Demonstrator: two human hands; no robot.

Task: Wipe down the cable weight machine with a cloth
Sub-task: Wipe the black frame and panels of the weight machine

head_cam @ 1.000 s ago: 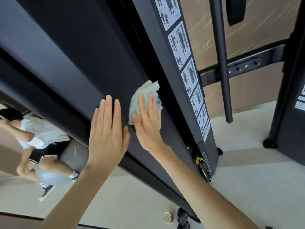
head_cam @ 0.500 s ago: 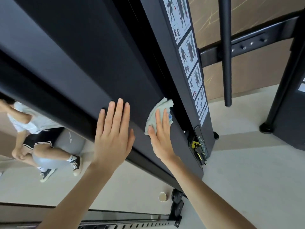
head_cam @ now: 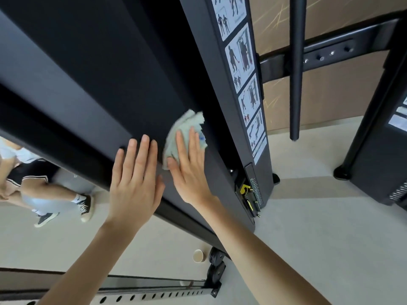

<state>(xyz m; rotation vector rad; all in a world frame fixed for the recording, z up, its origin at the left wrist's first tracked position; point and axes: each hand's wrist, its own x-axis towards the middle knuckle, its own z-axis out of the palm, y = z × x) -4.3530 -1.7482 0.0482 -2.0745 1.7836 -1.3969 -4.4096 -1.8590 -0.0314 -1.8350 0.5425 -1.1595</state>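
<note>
The cable weight machine's black side panel (head_cam: 114, 69) slants across the view from upper left to lower right. A pale green cloth (head_cam: 185, 126) lies flat against it near the panel's right edge. My right hand (head_cam: 189, 168) presses the cloth to the panel with straight fingers. My left hand (head_cam: 136, 177) rests flat on the bare panel just left of the cloth, fingers straight. A strip of exercise diagrams (head_cam: 244, 84) runs down the machine's front face, right of the cloth.
A yellow selector pin (head_cam: 244, 189) sits low on the machine. A black bar (head_cam: 296, 67) hangs to the right, with another black upright (head_cam: 374, 119) beyond it. A paper cup (head_cam: 198, 256) and a perforated rail (head_cam: 154, 293) lie on the floor. A seated person (head_cam: 44, 190) is at the left.
My right hand slid the cloth down along the panel's right edge half a second ago and has now brought it back up a little. The left hand stays flat beside it.
</note>
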